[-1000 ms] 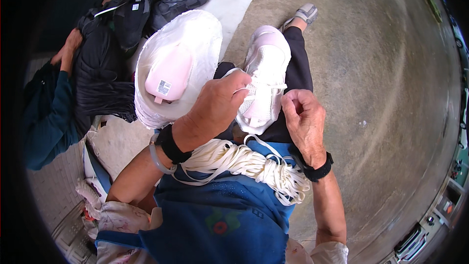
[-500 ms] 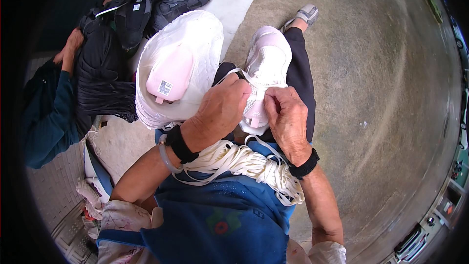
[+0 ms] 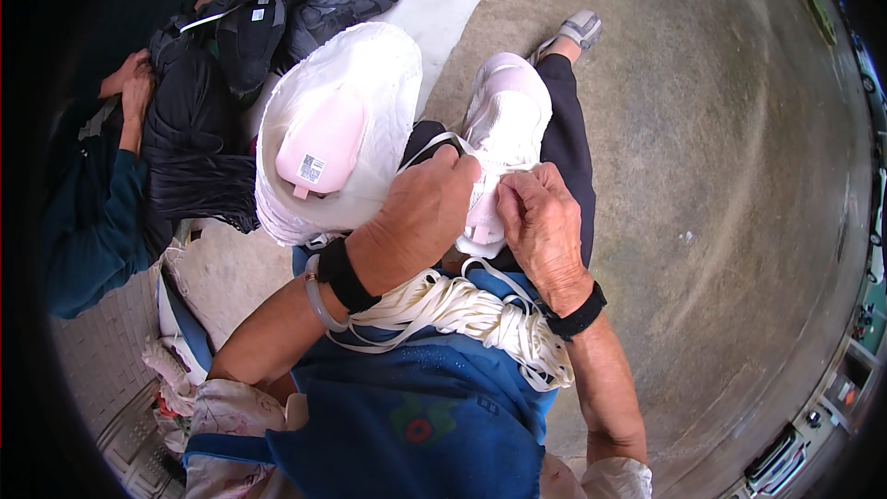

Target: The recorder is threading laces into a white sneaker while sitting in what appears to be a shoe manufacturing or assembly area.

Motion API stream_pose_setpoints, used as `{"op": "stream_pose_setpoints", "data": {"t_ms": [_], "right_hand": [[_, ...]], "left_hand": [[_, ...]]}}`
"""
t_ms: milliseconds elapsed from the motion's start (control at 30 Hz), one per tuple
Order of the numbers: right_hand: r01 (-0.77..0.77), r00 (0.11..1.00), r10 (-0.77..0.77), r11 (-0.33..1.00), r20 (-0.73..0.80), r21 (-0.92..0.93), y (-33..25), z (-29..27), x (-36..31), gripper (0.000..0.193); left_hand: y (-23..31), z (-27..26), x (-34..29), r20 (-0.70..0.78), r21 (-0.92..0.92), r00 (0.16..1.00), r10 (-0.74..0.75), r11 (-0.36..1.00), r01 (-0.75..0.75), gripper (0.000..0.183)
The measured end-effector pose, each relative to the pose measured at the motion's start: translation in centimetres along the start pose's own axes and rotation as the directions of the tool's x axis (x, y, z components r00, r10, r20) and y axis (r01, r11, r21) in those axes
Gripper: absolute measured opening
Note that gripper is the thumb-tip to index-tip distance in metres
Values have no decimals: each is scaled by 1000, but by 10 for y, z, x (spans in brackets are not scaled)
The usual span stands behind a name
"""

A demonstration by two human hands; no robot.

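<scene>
A white and pale pink shoe upper (image 3: 509, 111) rests on my lap, its toe pointing away from me. Over its lacing area, my left hand (image 3: 428, 194) is closed with fingertips pinched together on a white shoelace that loops out beside the shoe. My right hand (image 3: 539, 217) is pinched at the shoe's right edge near the eyelets; the lace between its fingertips is mostly hidden. A bundle of loose white shoelaces (image 3: 462, 307) lies across my blue apron (image 3: 416, 407), just below both wrists.
Left of the shoe stands a white bag (image 3: 393, 65) with a pink insole-shaped piece (image 3: 323, 139) in it. Black shoes (image 3: 342, 5) and a bunch of black laces (image 3: 199, 143) lie further left, beside a co-worker's hands (image 3: 134, 83). Concrete floor (image 3: 702, 176) extends to the right.
My left hand has shifted slightly, and both hands stay close over the lacing area. The co-worker's hands have moved; a second one now shows more clearly.
</scene>
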State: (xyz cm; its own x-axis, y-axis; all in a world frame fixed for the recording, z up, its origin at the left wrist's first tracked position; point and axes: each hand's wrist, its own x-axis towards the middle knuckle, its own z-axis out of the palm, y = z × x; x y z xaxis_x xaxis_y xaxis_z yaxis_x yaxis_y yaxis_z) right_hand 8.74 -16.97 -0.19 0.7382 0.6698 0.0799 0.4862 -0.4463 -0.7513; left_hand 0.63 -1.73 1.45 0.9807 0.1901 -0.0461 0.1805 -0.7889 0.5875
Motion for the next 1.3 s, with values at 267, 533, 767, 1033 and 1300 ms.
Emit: {"op": "stream_pose_setpoints", "data": {"t_ms": [267,533,767,1033,1300], "right_hand": [[9,1000,-8,998,5,-66,1,1,-1,5],[16,1000,-15,999,19,-38,4,0,-3,11],[30,999,-27,997,35,-73,5,0,-2,10],[21,999,-20,999,32,-45,9,3,-4,10],[-66,990,36,973,138,222,17,-8,6,9]], "left_hand": [[1,6,0,-41,-2,999,35,999,-35,11],[14,-1,-2,-33,63,991,126,990,-124,12],[8,10,6,-104,1,980,167,986,-167,9],[5,11,7,-118,31,990,79,997,-76,8],[3,8,6,-121,8,991,51,999,-50,9]]}}
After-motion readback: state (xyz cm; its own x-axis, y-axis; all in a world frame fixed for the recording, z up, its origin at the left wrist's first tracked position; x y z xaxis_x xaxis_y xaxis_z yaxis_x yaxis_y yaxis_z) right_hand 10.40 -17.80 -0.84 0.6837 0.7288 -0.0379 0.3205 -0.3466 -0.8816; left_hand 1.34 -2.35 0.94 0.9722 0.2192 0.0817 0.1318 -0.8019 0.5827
